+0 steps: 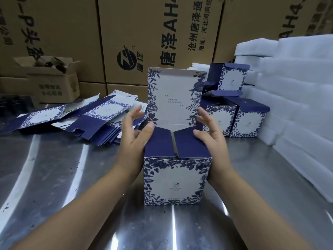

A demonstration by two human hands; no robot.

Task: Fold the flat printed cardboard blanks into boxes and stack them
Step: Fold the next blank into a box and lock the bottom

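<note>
A squarish box [177, 179] of smooth white card printed with dark blue leaves is standing upright on the scuffed, reflective steel tabletop [54, 177], near the front edge and in the middle of the view. Its tall lid panel [173, 94] is standing straight up at the far side, white inside with a leafy border and a few lines of small text. Two plain navy side flaps [175, 143] are lying folded inward over the opening, nearly meeting at a narrow seam.

The left hand [134, 130] is cupping the box's left top edge, thumb pressing on the left flap, fingers spread and loosely curled beyond it. The right hand [209, 130] is mirroring it on the right edge, thumb on the right flap, fingers extended upward.

A fanned pile of flat blanks [86, 116] is lying to the left of the hands. Finished boxes [239, 112] are standing stacked to the right, beside layered white foam sheets [292, 98]. Brown corrugated cartons [144, 33] with black lettering are lining the back.
</note>
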